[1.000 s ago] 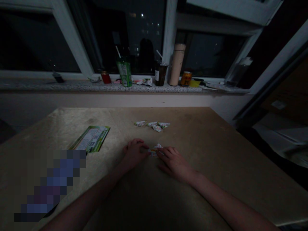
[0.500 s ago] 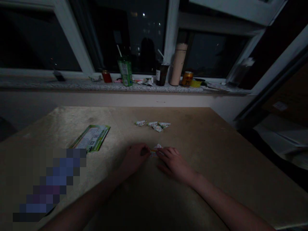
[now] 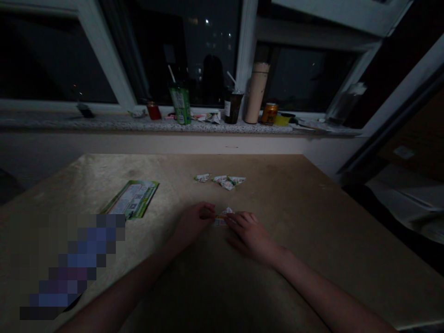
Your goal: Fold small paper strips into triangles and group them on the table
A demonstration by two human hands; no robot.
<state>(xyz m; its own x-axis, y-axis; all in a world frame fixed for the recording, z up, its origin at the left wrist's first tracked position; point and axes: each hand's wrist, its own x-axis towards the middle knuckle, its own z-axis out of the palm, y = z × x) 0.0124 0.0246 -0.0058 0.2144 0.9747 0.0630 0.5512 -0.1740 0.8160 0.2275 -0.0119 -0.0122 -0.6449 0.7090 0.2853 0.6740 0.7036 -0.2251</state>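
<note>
A small folded piece of printed paper, white with coloured print, lies on the table between my two hands. The curled fingers and thumb of my left hand pinch together at its left edge. Over its right part rests my right hand, fingers stretched out and pressing it to the tabletop, so that part is hidden. A white tip of the paper points away from me. Farther off lie several folded triangular paper pieces with green and white print, and one more triangular piece sits to their left.
A green printed packet lies left on the brown table, beside a pixelated blue area. Along the windowsill stand a green cup, a dark cup, a pink flask, a gold can and a red jar.
My left hand has shifted slightly away from me and left, its forefinger lifting a little. More of the paper's near edge shows. My right hand stays almost still on the paper.
</note>
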